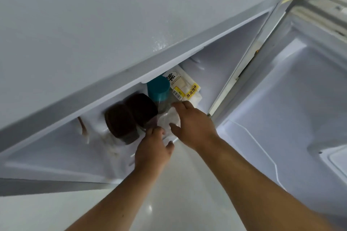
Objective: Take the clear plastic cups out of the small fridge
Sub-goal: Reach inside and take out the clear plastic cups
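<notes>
1. Two bare forearms enter from 6 o'clock and reach up into the small fridge (131,30), whose door (293,99) stands swung out at 3 o'clock.
2. Left hand (153,149): fingers curled against the lower edge of the clear plastic cups (169,121); thumb apart from them.
3. Right hand (194,124): fingers (181,104) and thumb wrapped around the clear plastic cups, grasping them from the 3 o'clock side.
4. Clear plastic cups: inside the compartment, near its front edge, between both hands.
5. Two dark-lidded jars (129,117) stand at 9 o'clock of the cups; a teal-capped bottle (158,89) and a labelled white package (185,86) lie at 12 o'clock.
</notes>
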Demonstrator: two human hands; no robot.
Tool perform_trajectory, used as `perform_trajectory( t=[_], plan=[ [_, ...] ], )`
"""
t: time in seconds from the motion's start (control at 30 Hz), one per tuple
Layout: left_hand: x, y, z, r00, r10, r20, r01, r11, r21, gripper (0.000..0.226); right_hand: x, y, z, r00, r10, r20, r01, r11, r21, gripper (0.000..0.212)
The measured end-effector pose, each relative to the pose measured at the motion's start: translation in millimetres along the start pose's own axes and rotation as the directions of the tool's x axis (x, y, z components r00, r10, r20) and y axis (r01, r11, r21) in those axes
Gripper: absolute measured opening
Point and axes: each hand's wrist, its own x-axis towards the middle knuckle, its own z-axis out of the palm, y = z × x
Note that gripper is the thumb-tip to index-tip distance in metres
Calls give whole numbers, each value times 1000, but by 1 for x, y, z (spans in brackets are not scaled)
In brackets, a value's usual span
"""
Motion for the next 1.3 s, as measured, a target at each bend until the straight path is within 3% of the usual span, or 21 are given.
perform_trajectory(
  t=[0.1,0.23,0.37,0.47,0.6,0.87,1.3],
  plan=[
    [12,2,2,998,55,29,-59,982,179,55,-30,3,-7,997,55,-56,-52,997,59,63],
    [35,18,15,993,88,77,-105,959,263,73,-56,22,-14,984,175,-37,-171,981,92,63],
    [57,25,32,983,9,183,-72,937,341,91,-71,32,-13,979,203,-19,-200,975,100,62],
    [70,25,40,963,-62,261,-39,929,368,89,-77,39,-13,974,222,-35,-217,970,109,63],
    [78,22,42,960,-54,276,-66,911,407,81,-82,47,-16,964,262,-40,-254,957,138,63],
    [31,37,20,966,104,237,-206,864,460,86,-108,56,-29,957,290,-11,-286,948,138,62],
    [-98,43,-42,941,212,263,-320,808,495,96,-213,21,-61,965,251,69,-259,953,155,67]
  ],
)
